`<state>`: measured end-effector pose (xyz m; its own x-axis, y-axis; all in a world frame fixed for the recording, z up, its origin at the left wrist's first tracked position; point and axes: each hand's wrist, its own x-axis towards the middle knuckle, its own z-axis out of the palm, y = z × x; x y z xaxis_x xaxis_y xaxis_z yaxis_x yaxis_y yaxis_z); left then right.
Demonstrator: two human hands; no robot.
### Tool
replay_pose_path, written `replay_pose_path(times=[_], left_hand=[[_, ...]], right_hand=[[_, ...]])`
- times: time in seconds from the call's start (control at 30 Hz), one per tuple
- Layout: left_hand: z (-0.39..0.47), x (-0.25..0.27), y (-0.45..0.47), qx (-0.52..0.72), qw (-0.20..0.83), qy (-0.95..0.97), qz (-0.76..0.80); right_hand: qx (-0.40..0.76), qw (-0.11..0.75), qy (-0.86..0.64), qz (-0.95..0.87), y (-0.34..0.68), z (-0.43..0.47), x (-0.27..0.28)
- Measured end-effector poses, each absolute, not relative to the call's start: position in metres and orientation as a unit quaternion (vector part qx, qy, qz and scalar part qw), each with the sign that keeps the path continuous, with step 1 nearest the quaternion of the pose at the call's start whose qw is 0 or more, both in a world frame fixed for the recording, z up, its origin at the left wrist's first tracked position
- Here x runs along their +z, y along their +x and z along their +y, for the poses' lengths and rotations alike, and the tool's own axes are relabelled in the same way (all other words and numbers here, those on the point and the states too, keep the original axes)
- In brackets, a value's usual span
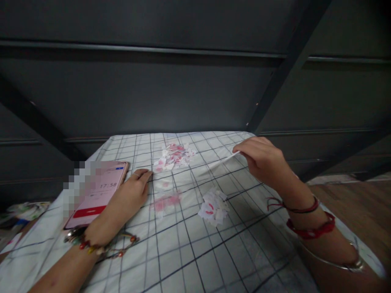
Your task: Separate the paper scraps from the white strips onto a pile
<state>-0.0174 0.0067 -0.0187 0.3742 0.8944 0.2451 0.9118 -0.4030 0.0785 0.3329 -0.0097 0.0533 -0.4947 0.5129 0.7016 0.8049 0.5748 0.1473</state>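
My right hand (259,160) is closed in a pinch at the right of the table. It grips a raised white fold of the checked tablecloth (195,256), and the pulled fold runs from its fingertips toward the middle. My left hand (134,191) lies low over the cloth beside a phone (97,195), its fingers drawn together; what they hold, if anything, is hidden. A pile of small white and red paper scraps (177,156) lies between the hands, farther back. Nearer to me sits a second pile of mostly white scraps (214,206).
A blurred pink patch (166,202) shows on the cloth to the right of my left hand. Dark metal panels (152,93) rise behind the table. Wooden floor (351,207) is visible at the right, and cluttered items (27,211) sit lower left.
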Motion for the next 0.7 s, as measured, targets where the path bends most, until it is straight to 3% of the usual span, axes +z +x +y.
replay_pose_path(times=[0.2,0.7], left_hand=[[0.007,-0.018,-0.017,-0.134,0.026,-0.829,-0.543],[0.005,-0.015,-0.015,-0.107,0.028,-0.822,-0.558]], right_hand=[[-0.287,0.308,-0.408,-0.810,0.298,-0.008,0.037],[-0.231,0.288,-0.308,-0.877,0.275,-0.011,0.029]])
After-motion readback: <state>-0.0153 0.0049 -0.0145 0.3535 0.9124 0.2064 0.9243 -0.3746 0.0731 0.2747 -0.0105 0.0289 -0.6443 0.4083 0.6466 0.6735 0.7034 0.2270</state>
